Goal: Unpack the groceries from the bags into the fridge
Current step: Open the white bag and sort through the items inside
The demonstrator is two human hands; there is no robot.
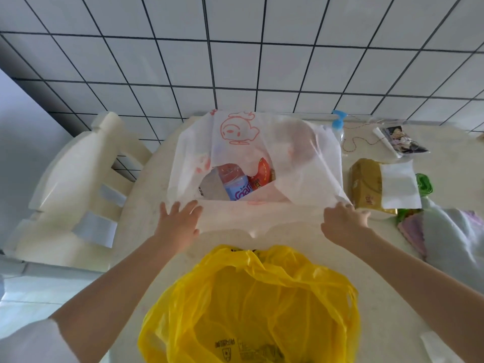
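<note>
A white plastic bag (pixel 296 163) with a red cartoon print stands open on the round table (pixel 146 205) near the tiled wall. Inside it I see a bottle with a blue label (pixel 235 189) and a red packet (pixel 262 174). My left hand (pixel 178 221) lies with spread fingers on the bag's near edge at the left. My right hand (pixel 343 218) pinches the bag's near edge at the right. A yellow plastic bag (pixel 248 305) sits close to me, between my forearms, its contents hidden.
A cream chair (pixel 76 184) stands left of the table. At the right lie a tan tissue pack (pixel 366 184), a blue-capped spray bottle (pixel 339 124), a small clear packet (pixel 400 140), a green item (pixel 424 184) and pale cloths (pixel 445 231).
</note>
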